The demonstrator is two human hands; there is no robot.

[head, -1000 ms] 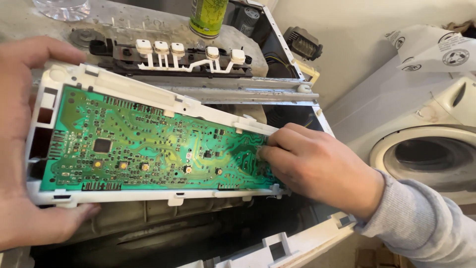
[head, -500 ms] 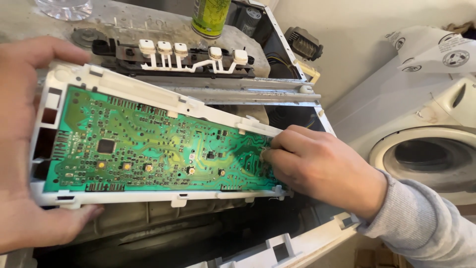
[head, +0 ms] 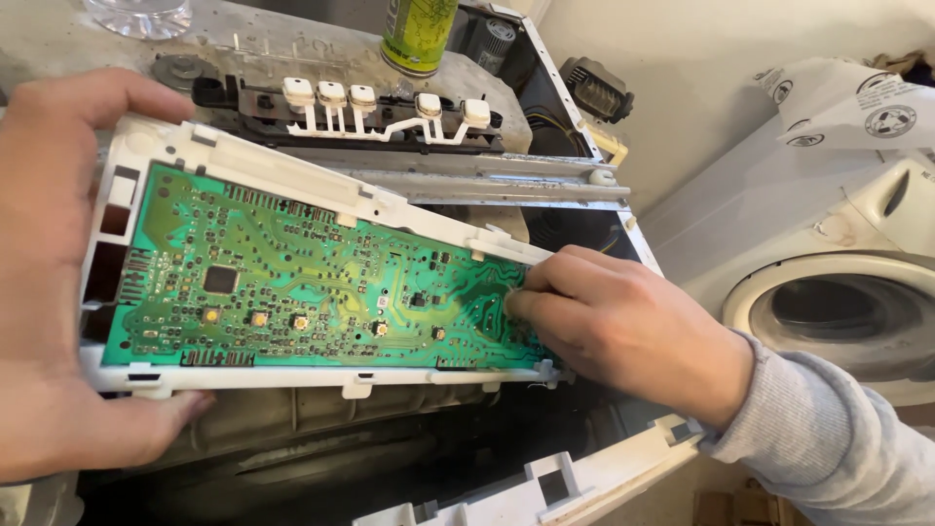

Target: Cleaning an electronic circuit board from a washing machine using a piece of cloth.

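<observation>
Left hand (head: 44, 282) grips circuit board (head: 292, 282) | right hand (head: 623, 331) fingers pinched on it | opened washer top (head: 292, 49)

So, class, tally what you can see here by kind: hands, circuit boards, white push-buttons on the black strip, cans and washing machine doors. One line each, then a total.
Hands: 2, left hand and right hand
Green circuit board in its white frame: 1
White push-buttons on the black strip: 5
Green can: 1
Round washing machine door: 1
Total: 10
</observation>
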